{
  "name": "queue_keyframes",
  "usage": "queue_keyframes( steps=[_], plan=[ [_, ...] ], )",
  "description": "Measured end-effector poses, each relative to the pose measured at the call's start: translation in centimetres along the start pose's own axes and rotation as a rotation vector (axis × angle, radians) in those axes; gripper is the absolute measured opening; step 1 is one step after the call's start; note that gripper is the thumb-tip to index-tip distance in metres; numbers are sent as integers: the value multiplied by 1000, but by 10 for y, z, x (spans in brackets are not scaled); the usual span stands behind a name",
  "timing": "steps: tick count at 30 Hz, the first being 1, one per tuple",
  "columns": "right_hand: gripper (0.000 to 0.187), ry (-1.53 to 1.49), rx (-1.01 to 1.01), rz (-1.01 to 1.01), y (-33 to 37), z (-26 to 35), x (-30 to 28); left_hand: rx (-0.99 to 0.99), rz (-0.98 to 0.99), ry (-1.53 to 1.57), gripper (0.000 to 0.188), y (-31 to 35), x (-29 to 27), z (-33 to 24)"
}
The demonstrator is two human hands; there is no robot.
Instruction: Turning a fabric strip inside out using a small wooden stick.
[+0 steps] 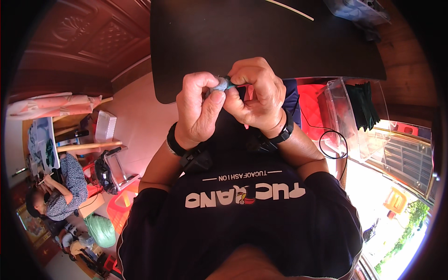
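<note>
Close together over the near edge of a dark table, both hands pinch one small bunched grey-blue piece [221,85] that looks like cloth or thin film. My left hand [196,107] grips its left end between thumb and bent forefinger. On the other side, my right hand [259,91] is closed at a dark green end [231,84], its fingers nearly touching the left ones. What kind of thing this is cannot be made out, since the fingers hide much of it. Each wrist wears a black band with a small black device.
A thin pale strip [291,10] lies on the dark table [233,37], with a clear plastic bag [359,11] at the far right. Right of me, a clear box [338,100] holds dark green pieces [363,106] beside a red stool [311,105] and black cable [344,140]. A person [67,191] sits left.
</note>
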State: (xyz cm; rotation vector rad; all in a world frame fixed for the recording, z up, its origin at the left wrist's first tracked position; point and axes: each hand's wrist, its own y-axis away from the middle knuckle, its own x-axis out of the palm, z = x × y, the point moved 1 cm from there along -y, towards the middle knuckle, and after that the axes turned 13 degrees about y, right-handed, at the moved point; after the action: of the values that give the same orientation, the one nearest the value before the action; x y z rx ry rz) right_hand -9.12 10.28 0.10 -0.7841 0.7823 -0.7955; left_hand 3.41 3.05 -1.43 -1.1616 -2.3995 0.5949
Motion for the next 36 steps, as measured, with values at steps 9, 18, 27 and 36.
queue_keyframes(
  steps=[9,18,27,36],
  plan=[
    [24,5,-145,-97,7,-11,-2,194,94,-82,15,6,4,1],
    [17,-191,22,51,6,-13,-4,75,6,51,22,3,3,-3],
    [19,-113,-154,35,3,-7,-3,110,64,-10,21,7,-13,3],
    [21,-122,-212,96,4,3,1,301,60,-178,17,2,-19,-2]
  ],
)
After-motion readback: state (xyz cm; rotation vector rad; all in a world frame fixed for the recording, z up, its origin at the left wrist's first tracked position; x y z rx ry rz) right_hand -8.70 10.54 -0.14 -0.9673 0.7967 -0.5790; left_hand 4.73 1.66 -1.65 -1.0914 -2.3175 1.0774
